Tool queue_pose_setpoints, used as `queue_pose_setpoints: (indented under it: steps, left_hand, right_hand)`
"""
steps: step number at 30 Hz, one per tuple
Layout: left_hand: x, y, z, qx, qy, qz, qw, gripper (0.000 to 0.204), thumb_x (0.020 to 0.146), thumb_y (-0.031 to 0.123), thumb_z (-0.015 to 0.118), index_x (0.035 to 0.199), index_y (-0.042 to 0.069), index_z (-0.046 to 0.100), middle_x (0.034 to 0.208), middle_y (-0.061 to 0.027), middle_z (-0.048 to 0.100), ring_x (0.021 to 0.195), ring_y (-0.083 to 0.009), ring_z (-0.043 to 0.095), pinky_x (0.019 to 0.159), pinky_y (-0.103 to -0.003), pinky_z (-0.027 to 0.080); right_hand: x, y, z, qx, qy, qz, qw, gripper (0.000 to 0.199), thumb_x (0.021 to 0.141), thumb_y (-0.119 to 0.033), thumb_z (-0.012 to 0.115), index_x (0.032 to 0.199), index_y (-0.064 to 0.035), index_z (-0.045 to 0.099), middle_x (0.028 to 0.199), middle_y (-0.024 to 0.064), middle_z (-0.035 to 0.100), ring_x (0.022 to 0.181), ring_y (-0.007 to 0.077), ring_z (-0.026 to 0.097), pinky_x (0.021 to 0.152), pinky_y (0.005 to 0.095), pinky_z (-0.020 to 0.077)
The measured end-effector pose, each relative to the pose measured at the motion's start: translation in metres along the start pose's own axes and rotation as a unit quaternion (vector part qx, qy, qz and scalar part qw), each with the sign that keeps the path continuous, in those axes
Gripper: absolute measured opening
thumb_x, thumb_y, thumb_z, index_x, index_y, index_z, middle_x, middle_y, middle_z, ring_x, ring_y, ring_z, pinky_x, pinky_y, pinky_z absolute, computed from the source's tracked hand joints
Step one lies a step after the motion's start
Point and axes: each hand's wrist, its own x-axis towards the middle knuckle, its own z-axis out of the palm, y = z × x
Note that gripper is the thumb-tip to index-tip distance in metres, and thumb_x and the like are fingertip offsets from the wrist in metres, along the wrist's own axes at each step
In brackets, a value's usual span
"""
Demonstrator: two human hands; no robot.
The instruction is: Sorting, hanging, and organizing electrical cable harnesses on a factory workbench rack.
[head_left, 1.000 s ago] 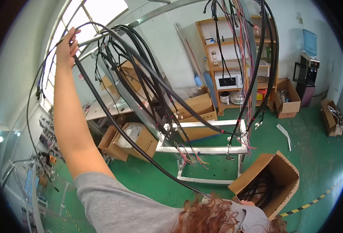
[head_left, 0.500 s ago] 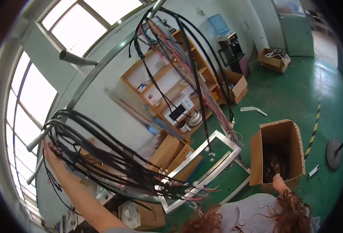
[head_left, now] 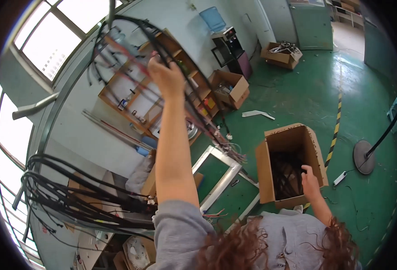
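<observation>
My left hand (head_left: 166, 76) is raised in front of a hanging bundle of black cables (head_left: 156, 42) and reddish wires (head_left: 135, 60). Its fingers look bent, but blur and the hand's own back hide whether they grip a cable. Low on the right, my right hand (head_left: 312, 183) is held at the near right rim of a tall cardboard box (head_left: 267, 173), fingers apart and nothing in them. Dark cables (head_left: 286, 173) lie inside that box. A second thick bundle of black cables (head_left: 86, 193) hangs from the metal rack on the left, apart from both hands.
A silver metal frame (head_left: 221, 180) stands between my arms. Behind the cables are a wooden shelf (head_left: 111, 96) and a water dispenser (head_left: 227, 47). More cardboard boxes (head_left: 239, 92) sit on the green floor. A black round-based stand (head_left: 364, 157) is at the right.
My left hand has left the left-hand cable bundle and swung up and right to the other one. My right hand has risen out of the box. The view has shifted right.
</observation>
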Motion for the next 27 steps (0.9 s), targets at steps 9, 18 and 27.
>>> queue_pose_setpoints:
  steps: [9,18,27]
  left_hand:
    - [-0.254,0.052,0.016,-0.382,-0.341,-0.417,0.751,0.027,0.092,0.024,0.043,0.072,0.006,0.044,0.059,-0.0025,0.047,0.062,-0.013,0.048,0.063,-0.026,0.039]
    - [-0.341,0.18,-0.029,-0.561,-0.264,-0.63,0.467,0.037,0.093,0.034,0.038,0.103,0.002,0.053,0.118,-0.0132,0.051,0.115,-0.0268,0.044,0.099,-0.04,0.033]
    - [-0.254,0.238,-0.042,-0.29,-0.579,-0.354,0.675,0.032,0.091,0.024,0.044,0.107,-0.001,0.053,0.119,-0.0139,0.048,0.112,-0.0253,0.046,0.092,-0.035,0.037]
  right_hand:
    - [0.006,0.109,-0.11,0.044,-0.048,0.167,0.984,0.019,0.087,-0.021,0.049,0.093,-0.0029,0.052,0.08,0.0129,0.059,0.077,0.0266,0.058,0.069,0.0341,0.0451]
    - [0.061,0.078,-0.067,0.18,-0.209,0.011,0.961,0.013,0.085,-0.015,0.052,0.089,-0.0034,0.054,0.078,0.0103,0.058,0.072,0.0216,0.056,0.065,0.0308,0.0442]
    - [0.133,-0.051,-0.044,0.104,-0.155,-0.281,0.941,0.022,0.08,-0.026,0.057,0.091,-0.0072,0.054,0.065,0.0164,0.054,0.065,0.0369,0.055,0.056,0.0435,0.043]
